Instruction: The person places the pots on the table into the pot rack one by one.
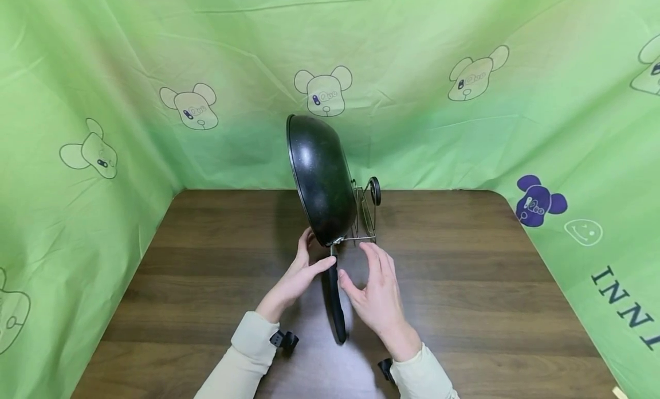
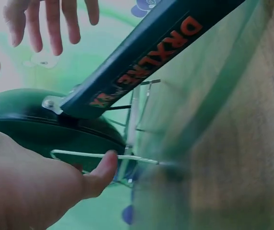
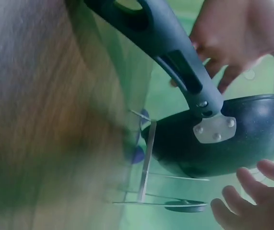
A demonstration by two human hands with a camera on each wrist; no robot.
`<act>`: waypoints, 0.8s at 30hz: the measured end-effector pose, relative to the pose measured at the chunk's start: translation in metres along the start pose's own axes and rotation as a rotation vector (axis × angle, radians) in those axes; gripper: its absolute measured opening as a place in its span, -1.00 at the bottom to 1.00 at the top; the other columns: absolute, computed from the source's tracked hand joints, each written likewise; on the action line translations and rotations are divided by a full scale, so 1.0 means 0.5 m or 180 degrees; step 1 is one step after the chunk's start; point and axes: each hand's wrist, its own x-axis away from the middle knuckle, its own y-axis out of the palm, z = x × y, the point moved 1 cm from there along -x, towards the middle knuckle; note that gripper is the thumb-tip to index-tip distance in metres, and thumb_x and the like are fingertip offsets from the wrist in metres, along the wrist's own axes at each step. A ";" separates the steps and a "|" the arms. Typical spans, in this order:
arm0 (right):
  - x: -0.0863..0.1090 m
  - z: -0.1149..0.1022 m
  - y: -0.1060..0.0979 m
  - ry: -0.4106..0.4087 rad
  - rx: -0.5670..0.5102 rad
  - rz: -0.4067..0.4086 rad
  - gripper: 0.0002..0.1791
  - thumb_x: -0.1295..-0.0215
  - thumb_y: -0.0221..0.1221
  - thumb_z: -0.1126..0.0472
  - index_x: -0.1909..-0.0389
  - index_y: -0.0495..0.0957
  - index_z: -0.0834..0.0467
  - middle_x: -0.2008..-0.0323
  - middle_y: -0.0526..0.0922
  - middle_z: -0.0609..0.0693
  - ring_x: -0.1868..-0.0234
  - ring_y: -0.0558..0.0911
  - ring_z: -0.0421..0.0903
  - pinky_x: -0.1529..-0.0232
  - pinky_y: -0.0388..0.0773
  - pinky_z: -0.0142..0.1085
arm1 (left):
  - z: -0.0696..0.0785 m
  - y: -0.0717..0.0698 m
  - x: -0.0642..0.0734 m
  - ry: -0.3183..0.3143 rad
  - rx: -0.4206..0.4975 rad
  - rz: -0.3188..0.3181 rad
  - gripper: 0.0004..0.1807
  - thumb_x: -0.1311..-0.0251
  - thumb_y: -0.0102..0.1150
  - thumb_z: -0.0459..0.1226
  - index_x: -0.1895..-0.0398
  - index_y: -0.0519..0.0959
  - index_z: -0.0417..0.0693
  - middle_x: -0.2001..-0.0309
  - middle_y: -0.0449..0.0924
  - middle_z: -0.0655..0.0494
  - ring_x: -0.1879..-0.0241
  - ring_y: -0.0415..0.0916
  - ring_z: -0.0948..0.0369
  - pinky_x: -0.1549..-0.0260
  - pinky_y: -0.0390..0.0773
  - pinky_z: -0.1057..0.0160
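Note:
A black wok (image 1: pixel 322 181) stands on edge in a metal wire rack (image 1: pixel 365 237), its handle (image 1: pixel 336 307) pointing toward me. To the left of the handle is my left hand (image 1: pixel 294 281), fingers extended near the wok's lower rim and thumb near the handle's upper part. In the left wrist view, one of its fingertips (image 2: pixel 109 163) overlaps a rack wire. My right hand (image 1: pixel 378 296) is to the right of the handle, fingers spread and loosely bent, holding nothing, with fingertips near the rack's front end. Orange lettering runs along the handle in the left wrist view.
A black round piece (image 1: pixel 375 191) sits at the rack's far right side. Beneath everything is a brown wood-grain table (image 1: pixel 464 284). Green cloth (image 1: pixel 247 55) printed with cartoon heads hangs behind and along both sides.

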 end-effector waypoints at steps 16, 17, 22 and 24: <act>-0.043 0.024 -0.044 -0.0066 0.0246 0.0123 -0.09 -0.35 0.09 -0.27 -0.46 0.19 0.31 -0.52 0.12 0.27 -0.53 0.05 0.30 -0.45 -0.01 0.29 | 0.047 -0.043 0.002 0.0907 -0.1266 0.0701 0.05 -0.40 -0.36 0.40 -0.62 -0.35 -0.07 -0.63 -0.44 -0.08 -0.59 -0.53 -0.07 -0.48 -0.32 -0.27; -0.046 0.028 -0.047 -0.0055 0.0275 0.0145 -0.08 -0.35 0.09 -0.28 -0.47 0.18 0.31 -0.53 0.10 0.27 -0.54 0.03 0.30 -0.44 -0.01 0.31 | 0.047 -0.047 0.000 0.0895 -0.1369 0.0770 0.04 -0.39 -0.38 0.41 -0.63 -0.35 -0.06 -0.63 -0.46 -0.07 -0.58 -0.56 -0.09 -0.47 -0.34 -0.29; -0.055 0.051 -0.061 -0.0004 0.0432 0.0171 -0.02 -0.37 -0.01 -0.40 -0.50 0.14 0.29 -0.55 0.03 0.27 -0.55 -0.05 0.34 -0.40 -0.02 0.39 | 0.042 -0.070 -0.008 0.0735 -0.1809 0.1067 -0.02 -0.38 -0.48 0.44 -0.65 -0.30 0.11 -0.63 -0.52 0.05 -0.56 -0.66 -0.11 -0.38 -0.32 -0.47; -0.056 0.061 -0.066 0.0044 0.0486 0.0150 0.03 -0.35 -0.01 -0.45 -0.51 0.12 0.28 -0.56 0.01 0.27 -0.56 -0.09 0.35 -0.39 -0.04 0.41 | 0.041 -0.078 -0.010 0.0669 -0.1904 0.1112 -0.07 -0.39 -0.47 0.43 -0.65 -0.27 0.21 -0.63 -0.53 0.14 -0.56 -0.67 -0.11 -0.32 -0.27 -0.56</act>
